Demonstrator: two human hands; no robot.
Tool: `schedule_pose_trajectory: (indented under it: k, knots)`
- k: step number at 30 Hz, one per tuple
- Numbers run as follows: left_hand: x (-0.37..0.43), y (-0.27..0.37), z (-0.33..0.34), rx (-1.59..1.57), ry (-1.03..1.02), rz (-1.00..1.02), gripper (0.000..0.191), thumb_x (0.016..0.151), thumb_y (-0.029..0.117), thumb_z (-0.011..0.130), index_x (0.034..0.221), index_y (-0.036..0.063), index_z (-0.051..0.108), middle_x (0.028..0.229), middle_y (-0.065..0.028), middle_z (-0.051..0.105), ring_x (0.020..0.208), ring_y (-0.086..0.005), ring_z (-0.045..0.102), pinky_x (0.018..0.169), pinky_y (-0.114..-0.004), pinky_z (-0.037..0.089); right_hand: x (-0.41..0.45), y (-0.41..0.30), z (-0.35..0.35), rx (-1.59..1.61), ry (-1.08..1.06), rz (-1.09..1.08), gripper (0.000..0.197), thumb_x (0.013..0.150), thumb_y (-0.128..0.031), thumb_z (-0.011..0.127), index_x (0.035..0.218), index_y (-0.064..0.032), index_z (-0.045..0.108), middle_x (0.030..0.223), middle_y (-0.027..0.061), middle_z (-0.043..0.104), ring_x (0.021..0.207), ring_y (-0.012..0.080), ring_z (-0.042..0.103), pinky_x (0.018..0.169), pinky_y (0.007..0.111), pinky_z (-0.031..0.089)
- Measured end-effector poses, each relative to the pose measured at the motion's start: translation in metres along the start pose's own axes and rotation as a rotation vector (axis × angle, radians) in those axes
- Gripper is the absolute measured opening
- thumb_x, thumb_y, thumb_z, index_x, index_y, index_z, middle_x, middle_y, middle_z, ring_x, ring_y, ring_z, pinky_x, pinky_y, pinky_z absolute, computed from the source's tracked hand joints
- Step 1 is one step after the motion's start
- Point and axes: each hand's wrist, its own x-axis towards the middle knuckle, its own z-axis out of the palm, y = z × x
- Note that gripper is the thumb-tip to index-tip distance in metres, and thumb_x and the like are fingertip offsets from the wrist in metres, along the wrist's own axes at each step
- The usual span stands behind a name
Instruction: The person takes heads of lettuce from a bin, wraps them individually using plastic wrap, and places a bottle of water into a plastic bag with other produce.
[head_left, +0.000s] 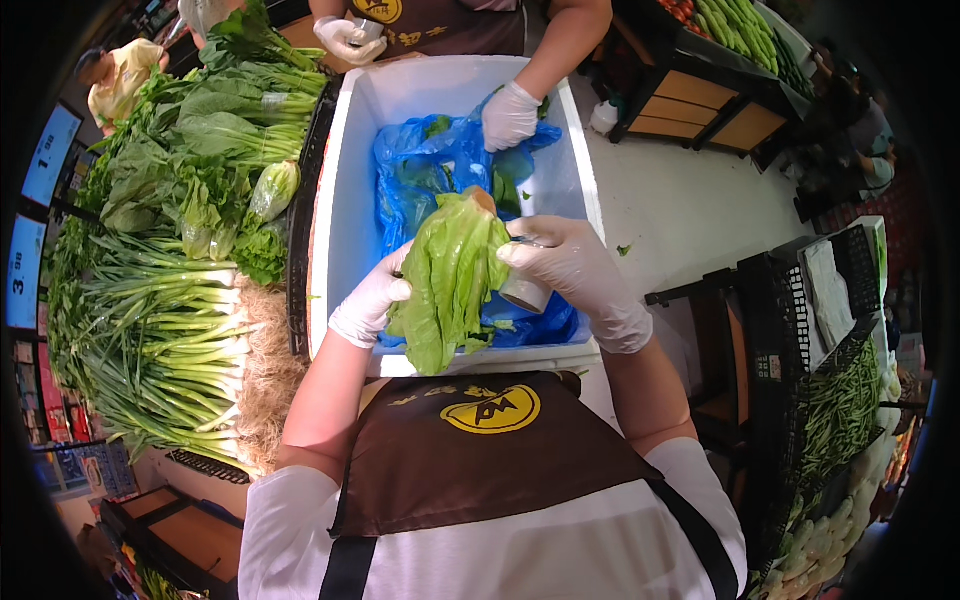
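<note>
A head of green leaf lettuce (453, 277) is held over a white foam box (589, 180), its cut brown stem end pointing away from me. My left hand (373, 297), in a white glove, grips the leaves from the left side. My right hand (574, 274), gloved as well, has a roll of tape (527, 291) under its fingers, while thumb and forefinger meet the lettuce's right edge. Below, crumpled blue plastic bags (409, 157) with loose green leaves (507, 187) line the box. Part of the bags is hidden behind the lettuce.
Across the box, a co-worker's gloved hand (512, 116) reaches into the bags; their other hand (349, 40) holds a small roll (365, 31). Spring onions (180, 330) and bunched leafy greens (217, 142) fill the left stand. Crates with green beans (840, 412) stand at right.
</note>
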Motion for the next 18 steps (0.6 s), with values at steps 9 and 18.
schedule_pose_trajectory:
  k: [9, 18]
  knots:
    - [0.003, -0.006, -0.001, -0.030, 0.125, 0.082, 0.100, 0.059, 0.036, 0.085, 0.137, -0.0004, 0.034, 0.130, -0.0078, 0.050, 0.117, -0.0187, 0.050, 0.101, -0.032, 0.038, -0.014, -0.001, -0.002, 0.129, 0.077, -0.112, 0.029, 0.077, -0.018, 0.070, 0.098, 0.0017, 0.066, 0.072, 0.0042, 0.061, 0.062, 0.0082, 0.055, 0.055, 0.022, 0.045]
    - [-0.003, -0.007, 0.021, 0.494, 0.400, 0.395, 0.095, 0.056, 0.013, 0.087, 0.134, -0.0032, 0.036, 0.126, -0.0108, 0.051, 0.118, -0.0187, 0.048, 0.101, -0.033, 0.039, 0.014, 0.038, 0.016, -0.027, 0.221, -0.035, 0.026, 0.074, -0.020, 0.070, 0.090, -0.0005, 0.065, 0.066, 0.0095, 0.062, 0.058, 0.0123, 0.058, 0.054, 0.025, 0.044]
